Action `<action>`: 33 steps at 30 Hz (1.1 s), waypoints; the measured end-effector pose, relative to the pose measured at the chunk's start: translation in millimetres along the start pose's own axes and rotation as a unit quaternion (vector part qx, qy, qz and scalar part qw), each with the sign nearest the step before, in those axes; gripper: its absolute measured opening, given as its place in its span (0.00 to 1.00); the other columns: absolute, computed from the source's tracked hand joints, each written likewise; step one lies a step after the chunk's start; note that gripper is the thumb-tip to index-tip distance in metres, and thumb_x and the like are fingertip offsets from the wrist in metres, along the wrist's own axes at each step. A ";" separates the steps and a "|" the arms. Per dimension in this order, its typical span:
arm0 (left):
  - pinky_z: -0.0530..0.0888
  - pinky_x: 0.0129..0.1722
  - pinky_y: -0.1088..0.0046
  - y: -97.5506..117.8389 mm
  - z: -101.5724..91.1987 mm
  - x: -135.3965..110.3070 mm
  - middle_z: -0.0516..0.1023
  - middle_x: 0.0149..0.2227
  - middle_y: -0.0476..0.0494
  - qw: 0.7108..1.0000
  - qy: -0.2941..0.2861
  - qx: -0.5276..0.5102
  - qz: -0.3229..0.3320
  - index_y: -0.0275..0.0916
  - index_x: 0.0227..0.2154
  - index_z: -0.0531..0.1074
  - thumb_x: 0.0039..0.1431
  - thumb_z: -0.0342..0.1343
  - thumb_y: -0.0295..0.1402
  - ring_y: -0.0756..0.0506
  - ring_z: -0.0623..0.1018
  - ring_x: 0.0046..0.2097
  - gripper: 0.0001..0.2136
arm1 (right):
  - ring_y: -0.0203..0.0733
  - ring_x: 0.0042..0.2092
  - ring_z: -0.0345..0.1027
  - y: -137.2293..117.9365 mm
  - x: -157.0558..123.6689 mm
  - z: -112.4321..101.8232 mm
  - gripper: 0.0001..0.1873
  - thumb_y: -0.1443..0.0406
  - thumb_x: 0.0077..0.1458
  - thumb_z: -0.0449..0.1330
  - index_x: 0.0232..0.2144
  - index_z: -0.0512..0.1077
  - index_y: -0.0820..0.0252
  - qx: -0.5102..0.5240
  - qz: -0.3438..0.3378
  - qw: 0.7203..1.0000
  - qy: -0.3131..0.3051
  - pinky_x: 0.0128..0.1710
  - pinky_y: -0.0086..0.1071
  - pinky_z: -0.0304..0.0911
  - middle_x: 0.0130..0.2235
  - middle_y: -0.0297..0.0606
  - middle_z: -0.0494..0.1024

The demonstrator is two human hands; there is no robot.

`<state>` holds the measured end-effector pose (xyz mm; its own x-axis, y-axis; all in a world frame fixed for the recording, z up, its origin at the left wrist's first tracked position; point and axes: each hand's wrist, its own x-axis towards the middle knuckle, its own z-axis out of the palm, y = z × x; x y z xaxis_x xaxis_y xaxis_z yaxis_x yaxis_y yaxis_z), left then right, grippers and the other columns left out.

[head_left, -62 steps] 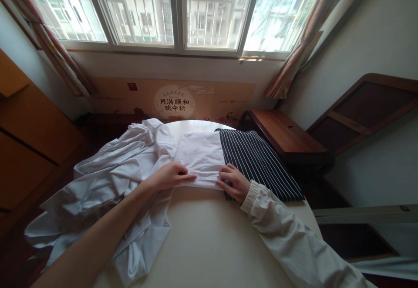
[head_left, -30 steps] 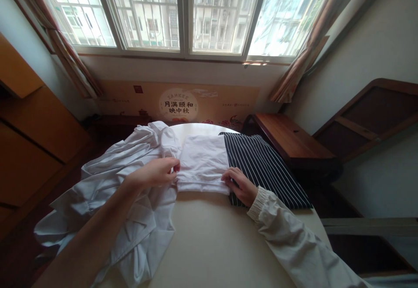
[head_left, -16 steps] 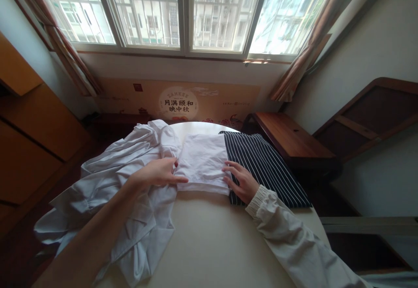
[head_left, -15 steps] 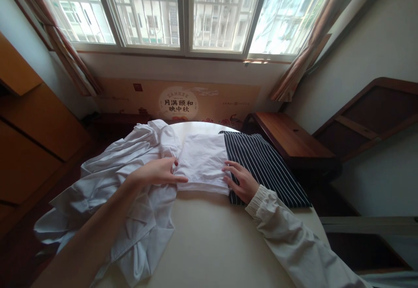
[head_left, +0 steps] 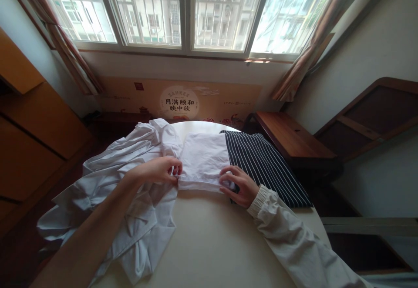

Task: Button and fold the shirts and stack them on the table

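Observation:
A folded white cloth garment lies flat on the pale round table, its hemmed edge facing me. At its near left corner my left hand is closed, thumb and curled fingers pinching the edge. My right hand bends its fingers round the near right corner, thumb low at the hem, closed on the cloth. Under and beside that hand is a black garment with white stripes, touching the white one's right side. A crumpled white garment spreads beneath my left forearm and hangs over the table's left side.
Behind the table stand a wall with a printed banner and barred windows. A wooden desk is at the right back, close to the table. Wooden cabinets line the left. Curtains hang beside the windows.
My left thumb and fingers have drawn in from lying along the cloth to pinching its corner. My right fingers have curled and moved slightly down toward the near right corner.

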<state>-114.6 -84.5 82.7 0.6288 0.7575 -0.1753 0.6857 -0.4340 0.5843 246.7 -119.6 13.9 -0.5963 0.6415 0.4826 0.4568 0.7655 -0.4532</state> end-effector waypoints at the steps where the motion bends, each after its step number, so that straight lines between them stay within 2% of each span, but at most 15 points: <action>1: 0.68 0.33 0.75 -0.4 0.1 0.5 0.79 0.36 0.47 1.000 0.004 0.001 0.012 0.41 0.35 0.80 0.53 0.62 0.34 0.46 0.76 0.35 0.07 | 0.52 0.51 0.72 1.1 -0.2 1.3 0.08 0.58 0.64 0.65 0.44 0.77 0.52 0.001 -0.001 1.000 -0.005 0.55 0.51 0.70 0.50 0.45 0.77; 4: 0.68 0.33 0.75 -1.2 0.5 -0.1 0.80 0.38 0.46 0.999 0.008 0.015 0.032 0.41 0.33 0.81 0.55 0.60 0.31 0.47 0.76 0.34 0.06 | 0.50 0.50 0.73 4.1 -0.6 4.8 0.07 0.59 0.64 0.65 0.43 0.76 0.52 0.003 0.007 1.000 -0.011 0.54 0.49 0.70 0.49 0.44 0.77; 8: 0.67 0.34 0.74 4.1 0.9 -3.6 0.79 0.36 0.46 0.998 0.013 0.063 0.021 0.41 0.28 0.80 0.52 0.59 0.28 0.47 0.75 0.35 0.05 | 0.49 0.49 0.73 5.6 -0.8 5.7 0.05 0.61 0.64 0.66 0.41 0.76 0.53 0.019 0.018 0.999 -0.024 0.53 0.47 0.70 0.48 0.43 0.78; 11: 0.68 0.34 0.74 11.4 1.9 -3.2 0.79 0.37 0.47 0.997 0.028 0.065 0.031 0.41 0.31 0.79 0.53 0.61 0.31 0.47 0.75 0.34 0.03 | 0.48 0.49 0.73 6.2 -0.9 5.3 0.03 0.62 0.65 0.65 0.40 0.76 0.54 0.033 0.027 0.999 -0.026 0.54 0.46 0.70 0.47 0.43 0.78; 15: 0.68 0.35 0.74 14.9 6.6 3.0 0.78 0.36 0.47 0.998 -0.008 0.031 0.059 0.41 0.34 0.80 0.56 0.65 0.38 0.48 0.76 0.34 0.07 | 0.48 0.50 0.73 8.2 -1.0 6.4 0.02 0.63 0.67 0.63 0.40 0.76 0.55 0.046 0.030 0.998 -0.027 0.54 0.46 0.70 0.47 0.43 0.78; 20: 0.67 0.33 0.74 13.0 11.7 5.4 0.79 0.35 0.47 0.998 -0.023 0.038 0.054 0.40 0.32 0.79 0.58 0.61 0.34 0.47 0.76 0.34 0.04 | 0.48 0.51 0.73 10.7 -2.4 8.7 0.05 0.65 0.69 0.59 0.41 0.76 0.54 0.051 0.028 0.998 -0.025 0.56 0.47 0.71 0.48 0.44 0.78; 23: 0.68 0.36 0.73 13.1 13.0 3.8 0.79 0.37 0.46 0.996 0.029 0.082 0.038 0.40 0.33 0.77 0.57 0.60 0.34 0.46 0.76 0.37 0.04 | 0.52 0.60 0.70 11.7 -4.0 8.9 0.08 0.65 0.68 0.58 0.48 0.75 0.54 0.013 0.032 0.999 -0.004 0.62 0.52 0.67 0.56 0.47 0.75; 25: 0.68 0.37 0.72 12.1 14.7 4.3 0.79 0.39 0.45 0.989 0.082 0.122 0.018 0.40 0.35 0.77 0.58 0.60 0.37 0.45 0.77 0.38 0.06 | 0.56 0.66 0.63 12.2 -4.8 8.7 0.16 0.62 0.66 0.61 0.55 0.73 0.55 -0.035 0.050 0.998 0.010 0.66 0.56 0.62 0.64 0.50 0.70; 27: 0.68 0.37 0.71 9.7 17.3 6.0 0.79 0.40 0.44 0.984 0.108 0.143 0.000 0.40 0.35 0.76 0.59 0.60 0.40 0.44 0.77 0.38 0.09 | 0.59 0.70 0.59 12.4 -4.9 8.6 0.23 0.60 0.65 0.61 0.61 0.70 0.56 -0.077 0.072 0.994 -0.003 0.69 0.58 0.58 0.68 0.51 0.66; 33: 0.67 0.33 0.72 5.5 19.4 4.5 0.80 0.32 0.46 0.994 0.052 0.099 -0.018 0.40 0.32 0.74 0.60 0.59 0.42 0.45 0.77 0.33 0.10 | 0.55 0.73 0.55 8.5 -0.1 3.7 0.26 0.57 0.68 0.56 0.65 0.68 0.54 -0.140 0.107 0.980 -0.094 0.72 0.58 0.49 0.72 0.47 0.63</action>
<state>-100.8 -92.9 69.7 0.5687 0.8158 -0.1052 0.7722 -0.4855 0.4099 248.2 -113.3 7.3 -0.5662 0.7881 0.2416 0.7317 0.6155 -0.2928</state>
